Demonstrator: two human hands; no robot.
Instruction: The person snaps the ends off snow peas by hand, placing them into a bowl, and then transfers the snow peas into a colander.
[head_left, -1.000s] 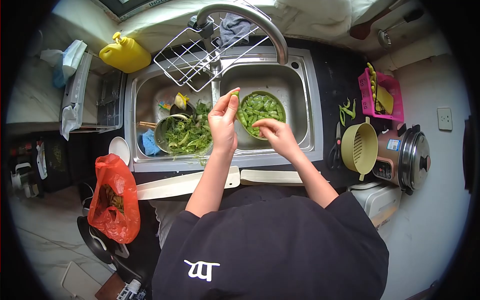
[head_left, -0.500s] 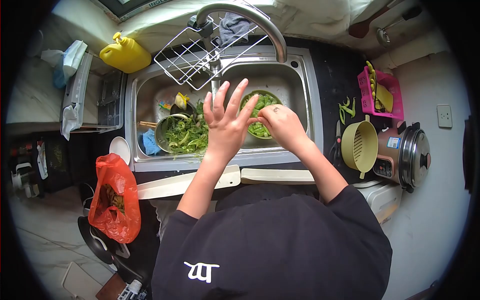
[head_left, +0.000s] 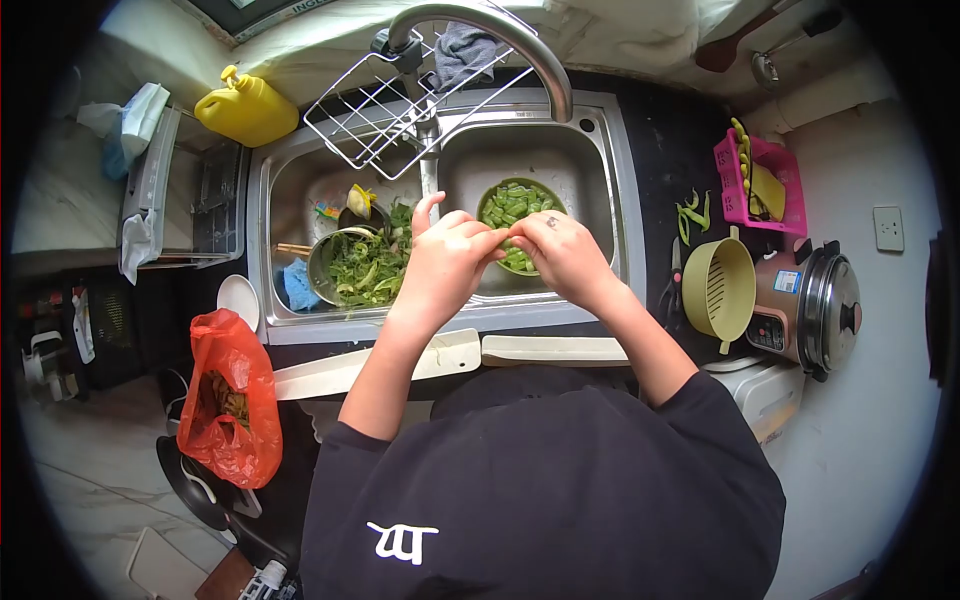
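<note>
Over the front of the right sink basin, my left hand (head_left: pixel 450 262) and my right hand (head_left: pixel 563 252) meet at the fingertips. Both are closed in a pinch; whatever lies between the fingers is too small or hidden to make out. Just beneath them sits a green bowl (head_left: pixel 540 184) of green bean pieces (head_left: pixel 517 203), partly covered by my hands. To the left, a heap of leafy green scraps (head_left: pixel 372 268) fills a pot in the left basin, close to my left wrist.
A faucet (head_left: pixel 562 90) and wire rack (head_left: pixel 360 112) overhang the sink. Right of it are loose bean pods (head_left: pixel 692 215), a yellow-green colander (head_left: pixel 715 290), a pink basket (head_left: pixel 735 195) and a cooker (head_left: pixel 830 310). A red plastic bag (head_left: pixel 250 420) hangs at the left front.
My left hand has gone from spread fingers to a closed pinch, its fingertips now meeting the right hand's. The right hand has stayed nearly in place.
</note>
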